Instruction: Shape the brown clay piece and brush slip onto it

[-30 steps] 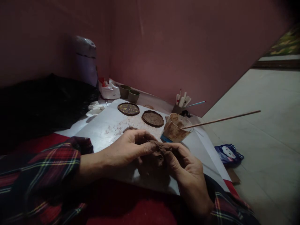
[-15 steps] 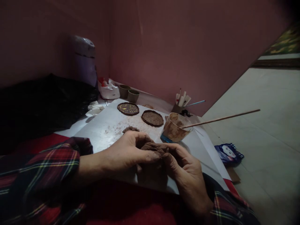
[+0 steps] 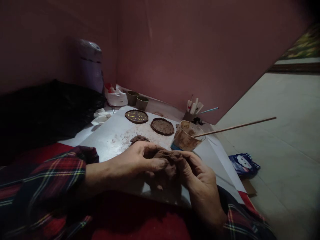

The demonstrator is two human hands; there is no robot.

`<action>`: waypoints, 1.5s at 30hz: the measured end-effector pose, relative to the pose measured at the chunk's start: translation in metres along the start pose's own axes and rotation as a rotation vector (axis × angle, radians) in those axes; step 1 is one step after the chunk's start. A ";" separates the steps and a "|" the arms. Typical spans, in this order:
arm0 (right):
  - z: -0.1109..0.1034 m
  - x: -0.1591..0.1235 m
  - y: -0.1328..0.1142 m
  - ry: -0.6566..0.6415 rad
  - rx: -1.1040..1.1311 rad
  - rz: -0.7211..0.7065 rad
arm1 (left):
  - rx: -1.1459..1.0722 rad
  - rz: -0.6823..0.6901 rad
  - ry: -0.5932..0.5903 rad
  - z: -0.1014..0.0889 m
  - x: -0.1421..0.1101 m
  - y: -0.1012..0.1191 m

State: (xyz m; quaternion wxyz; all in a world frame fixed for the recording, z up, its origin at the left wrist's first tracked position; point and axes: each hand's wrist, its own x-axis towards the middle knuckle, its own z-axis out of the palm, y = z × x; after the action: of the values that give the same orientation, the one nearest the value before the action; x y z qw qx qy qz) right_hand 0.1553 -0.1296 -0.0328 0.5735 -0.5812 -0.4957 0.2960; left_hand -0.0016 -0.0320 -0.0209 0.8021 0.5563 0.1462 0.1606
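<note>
A lump of brown clay [image 3: 169,161] is held between my two hands above the near edge of a white sheet [image 3: 100,141]. My left hand [image 3: 142,158] grips its left side, the thumb lying across the front. On the other side my right hand [image 3: 197,176] pinches the lump with thumb and fingers. Some fingertips are hidden behind the clay. Just beyond my left hand lies a smaller heap of clay [image 3: 139,138]. Two flat clay discs with raised rims rest farther back, one yellow-speckled disc [image 3: 136,116] and one plain disc [image 3: 162,126].
A clay-smeared clear cup [image 3: 186,138] with a long stick [image 3: 237,126] leaning out stands at the right. Behind are two dark pots [image 3: 142,102] and a holder with pens [image 3: 195,106]. A black bag [image 3: 50,113] lies left, a blue packet [image 3: 245,164] on the floor right.
My right thumb has shifted up on the clay, and the lump's front now looks more broken and uneven. Both hands stay in nearly the same place.
</note>
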 end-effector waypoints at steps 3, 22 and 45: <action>-0.002 0.004 0.003 -0.002 0.070 0.060 | -0.086 0.009 -0.086 -0.002 0.001 -0.002; -0.005 0.007 0.003 -0.116 0.204 0.144 | -0.039 0.102 -0.143 0.001 0.000 -0.002; -0.005 0.011 0.008 -0.149 0.175 0.164 | 0.568 0.324 0.035 0.007 -0.006 0.008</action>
State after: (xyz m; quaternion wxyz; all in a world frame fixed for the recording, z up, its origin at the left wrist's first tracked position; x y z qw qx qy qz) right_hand 0.1650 -0.1201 -0.0374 0.5574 -0.5440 -0.4601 0.4263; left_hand -0.0051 -0.0380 -0.0107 0.5763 0.7710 0.1083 0.2484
